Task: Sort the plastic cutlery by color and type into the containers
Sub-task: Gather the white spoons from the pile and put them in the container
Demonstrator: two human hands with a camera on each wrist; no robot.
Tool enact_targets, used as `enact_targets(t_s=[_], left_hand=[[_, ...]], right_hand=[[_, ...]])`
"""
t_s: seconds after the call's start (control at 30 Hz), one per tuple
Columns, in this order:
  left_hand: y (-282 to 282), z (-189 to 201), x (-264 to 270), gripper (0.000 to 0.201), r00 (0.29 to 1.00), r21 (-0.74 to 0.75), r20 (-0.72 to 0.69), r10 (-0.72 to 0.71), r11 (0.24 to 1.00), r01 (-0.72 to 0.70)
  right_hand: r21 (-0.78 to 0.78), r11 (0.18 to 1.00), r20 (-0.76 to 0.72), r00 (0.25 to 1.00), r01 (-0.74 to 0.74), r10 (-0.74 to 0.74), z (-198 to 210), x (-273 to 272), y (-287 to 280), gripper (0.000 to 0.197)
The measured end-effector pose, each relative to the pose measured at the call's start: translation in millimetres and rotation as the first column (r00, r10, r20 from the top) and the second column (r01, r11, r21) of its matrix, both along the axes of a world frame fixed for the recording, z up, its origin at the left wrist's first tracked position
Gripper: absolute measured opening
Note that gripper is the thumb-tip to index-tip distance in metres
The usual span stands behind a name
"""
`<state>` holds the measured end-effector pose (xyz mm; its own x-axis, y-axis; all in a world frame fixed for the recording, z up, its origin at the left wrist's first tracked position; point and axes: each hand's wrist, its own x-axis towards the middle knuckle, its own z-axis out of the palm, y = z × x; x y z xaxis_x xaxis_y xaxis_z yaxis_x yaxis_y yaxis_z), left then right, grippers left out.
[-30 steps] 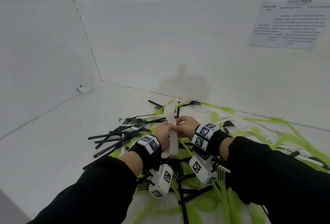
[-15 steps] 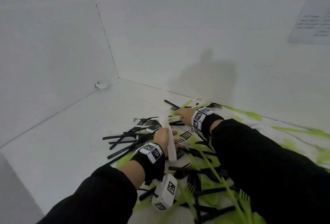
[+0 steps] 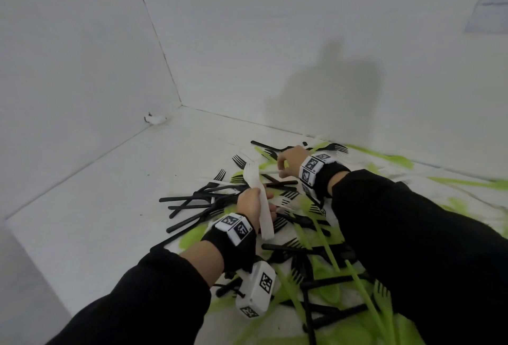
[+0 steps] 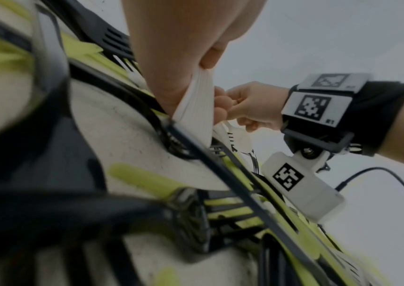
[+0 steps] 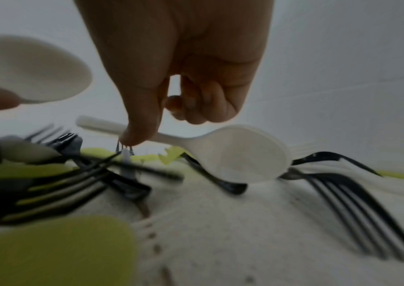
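Since a second ago, parted: right hand point(image 3: 288, 159) gone out from the shared stack to the far edge of the heap, left hand point(image 3: 251, 205) kept close in, still gripping the stack of white plastic cutlery point(image 3: 258, 201).

Left fingers point(image 4: 220, 102) curled tight round that white stack, held nearly upright over the middle of the pile, rounded ends above the fist, handles poking out below toward the wrist. From the left wrist view, several flat white handles pressed together in the palm.

Right fingers point(image 5: 191, 104) curled under, thumb tip pressed down on the handle of a single white plastic spoon point(image 5: 239, 154); spoon lifted clear of the pile at an angle, bowl to the right, handle running left past the thumb. Pinched, most likely between thumb and forefinger, though blur hides the far side of the grip.

Below both hands, spread across the white desk point(image 3: 96, 207): black plastic forks point(image 3: 198, 201) fanned out to the left, bright green plastic cutlery point(image 3: 324, 240) tangled through the middle and trailing off to the right. Close under the right wrist camera, a black fork with long tines point(image 5: 357, 209) and a blurred green spoon bowl point(image 5: 53, 251).

Black sleeves and tagged wrist bands on both arms. White walls meeting in a corner behind; a printed sheet point(image 3: 492, 0) on the right wall, unreadable.
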<state>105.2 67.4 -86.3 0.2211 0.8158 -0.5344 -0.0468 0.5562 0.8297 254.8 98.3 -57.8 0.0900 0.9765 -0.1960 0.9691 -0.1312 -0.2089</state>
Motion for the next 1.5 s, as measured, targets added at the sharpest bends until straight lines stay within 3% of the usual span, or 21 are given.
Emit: enact_targets(t_s=[0.23, 0.37, 0.47, 0.53, 0.67, 0.7, 0.9, 1.03, 1.23, 1.4, 1.5], left_hand=[[-5, 2, -1, 0.029, 0.999, 0.027, 0.031, 0.035, 0.999, -0.036], [-9, 1, -1, 0.028, 0.997, 0.035, 0.034, 0.062, 0.997, -0.063], [-15, 5, 3, 0.026, 0.998, 0.045, 0.04, 0.049, 0.998, -0.051], [-20, 8, 8, 0.022, 0.996, 0.019, 0.08, 0.039, 0.999, -0.041], [-34, 11, 22, 0.019, 0.994, 0.033, 0.111, -0.016, 0.999, 0.012], [-38, 12, 26, 0.019, 0.994, 0.051, 0.106, -0.032, 0.998, 0.027], [-64, 19, 42, 0.017, 0.987, 0.14, 0.067, -0.146, 0.981, 0.135], [-73, 19, 45, 0.012, 0.989, 0.151, 0.1, -0.107, 0.984, 0.091], [-66, -17, 55, 0.025, 0.985, 0.155, 0.017, -0.169, 0.974, 0.164], [-85, -10, 52, 0.013, 0.978, 0.183, -0.001, -0.209, 0.961, 0.206], [-88, -14, 54, 0.027, 0.967, 0.189, -0.021, -0.253, 0.949, 0.253]], right_hand=[[-0.049, 0.996, -0.125, 0.989, 0.075, -0.08, 16, 24, -39, 0.014], [-0.006, 0.968, -0.197, 0.949, 0.249, -0.246, 20, 37, -64, 0.025], [0.07, 0.933, -0.187, 0.923, 0.354, -0.337, 23, 47, -82, 0.021], [0.134, 0.881, -0.261, 0.874, 0.453, -0.409, 23, 53, -90, 0.029], [0.084, 0.78, -0.617, 0.647, 0.62, -0.447, 23, 43, -107, 0.026], [0.104, 0.768, -0.635, 0.636, 0.633, -0.439, 23, 37, -110, 0.025], [0.167, 0.78, -0.671, 0.649, 0.604, -0.359, 13, -7, -139, 0.013], [0.172, 0.738, -0.733, 0.586, 0.652, -0.347, 8, -25, -157, 0.007], [0.209, 0.751, -0.647, 0.664, 0.626, -0.374, 2, -29, -176, 0.013], [0.201, 0.722, -0.67, 0.63, 0.662, -0.392, -5, -29, -189, 0.015], [0.214, 0.682, -0.679, 0.609, 0.699, -0.41, -8, -28, -195, 0.017]])
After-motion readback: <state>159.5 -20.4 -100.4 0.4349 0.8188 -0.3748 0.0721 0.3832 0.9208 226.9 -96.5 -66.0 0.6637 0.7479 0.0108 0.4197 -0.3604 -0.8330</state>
